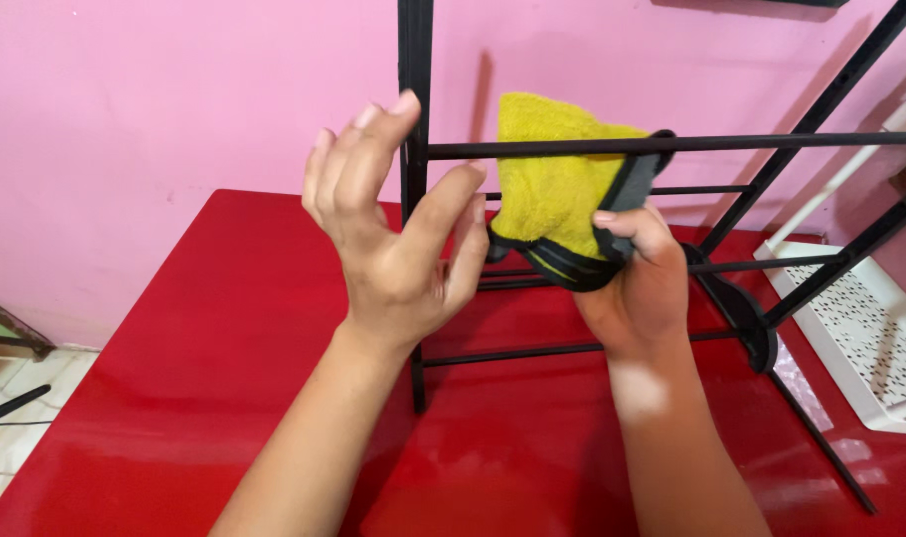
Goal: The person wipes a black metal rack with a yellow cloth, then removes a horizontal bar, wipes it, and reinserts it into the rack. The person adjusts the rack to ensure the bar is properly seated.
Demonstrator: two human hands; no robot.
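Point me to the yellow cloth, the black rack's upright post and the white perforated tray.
yellow cloth [547,189], head view, middle of the terry face.
upright post [414,50], head view, upper stretch.
white perforated tray [875,333], head view, perforated floor.

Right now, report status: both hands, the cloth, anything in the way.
Left hand open, bare, beside the black rack upright. Right hand gripping yellow cloth. Cloth pressed against horizontal rack bar. White perforated tray off to the right, apart.

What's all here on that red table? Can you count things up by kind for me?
Hands: 2, the left hand open by the upright bar, the right hand gripping the cloth
Yellow cloth with dark edging: 1
Black metal rack: 1
White perforated tray: 1
Red table: 1
Total: 6
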